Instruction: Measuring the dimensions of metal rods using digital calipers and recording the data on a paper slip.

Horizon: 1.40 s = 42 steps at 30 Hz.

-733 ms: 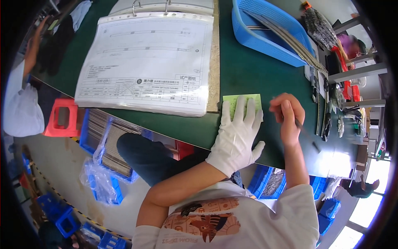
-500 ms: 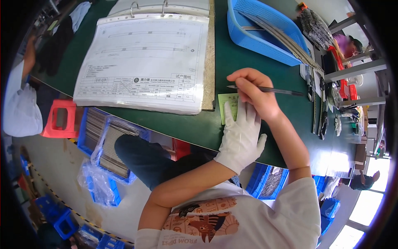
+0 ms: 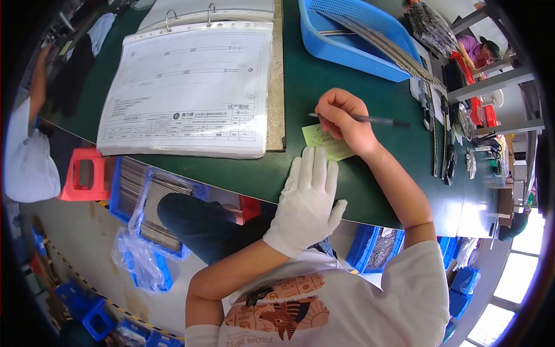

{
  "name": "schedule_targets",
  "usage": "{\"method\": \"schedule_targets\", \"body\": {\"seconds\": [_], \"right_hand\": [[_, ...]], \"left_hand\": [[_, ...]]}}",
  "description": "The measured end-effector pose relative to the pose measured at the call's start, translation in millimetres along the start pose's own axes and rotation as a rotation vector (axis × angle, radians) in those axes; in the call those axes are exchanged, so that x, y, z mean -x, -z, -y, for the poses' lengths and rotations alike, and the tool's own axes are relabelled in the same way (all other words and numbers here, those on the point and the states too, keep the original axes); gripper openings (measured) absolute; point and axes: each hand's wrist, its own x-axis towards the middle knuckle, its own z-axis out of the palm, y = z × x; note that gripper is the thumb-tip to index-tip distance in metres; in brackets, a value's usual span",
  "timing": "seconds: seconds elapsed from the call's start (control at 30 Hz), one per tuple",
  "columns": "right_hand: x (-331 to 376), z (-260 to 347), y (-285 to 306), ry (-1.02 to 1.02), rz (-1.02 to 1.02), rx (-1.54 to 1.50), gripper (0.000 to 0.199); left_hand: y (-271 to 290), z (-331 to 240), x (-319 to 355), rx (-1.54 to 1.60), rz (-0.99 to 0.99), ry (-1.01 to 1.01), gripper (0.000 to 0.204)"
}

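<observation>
A slim dark pen [image 3: 381, 121] is pinched in the bare fingers of my right hand [image 3: 347, 122], its tip pointing left just above a green paper slip [image 3: 314, 136]. The slip, with print on it, lies at a slant on the green table, partly under that hand. My left hand [image 3: 306, 199], in a white glove, is flat with its fingers stretched out. Its fingertips reach the slip's lower edge, and its palm is over the table's front edge. Left of the hands lies an open ring binder [image 3: 191, 92] with a drawing in a clear sleeve.
A blue plastic basket [image 3: 352, 55] with long metal rods stands at the far right. Hand tools [image 3: 445, 136] lie along the right side. Blue crates [image 3: 130, 185] of rods and a red stool [image 3: 85, 173] stand below left. Another person's arm [image 3: 37, 87] is at the left.
My left hand has slid left and towards me, uncovering more of the slip. The slip has turned to a slant. My right hand keeps the pen, and the whole view has shifted slightly.
</observation>
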Motion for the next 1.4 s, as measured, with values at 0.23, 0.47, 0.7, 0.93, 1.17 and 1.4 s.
{"method": "schedule_targets", "body": {"seconds": [0.23, 0.47, 0.7, 0.93, 1.17, 1.4], "right_hand": [[6, 5, -11, -0.102, 0.012, 0.079, 0.007], [11, -18, 20, 0.189, -0.118, 0.125, 0.019], [9, -17, 12, 0.124, -0.194, -0.064, 0.018], [13, -13, 19, 0.171, -0.269, -0.157, 0.017], [27, -25, 62, 0.283, -0.188, 0.083, 0.025], [18, -26, 58, 0.288, -0.113, 0.15, 0.029]], "left_hand": [[1, 5, -13, 0.14, 0.099, 0.081, 0.062], [-4, 1, -19, 0.031, -0.042, -0.017, 0.048], [-24, -17, -39, -0.148, -0.03, 0.077, 0.044], [-24, -15, -40, 0.002, -0.037, 0.073, 0.066], [-16, -12, -42, -0.039, 0.012, 0.071, 0.065], [-16, -13, -45, -0.096, 0.102, 0.062, 0.067]]}}
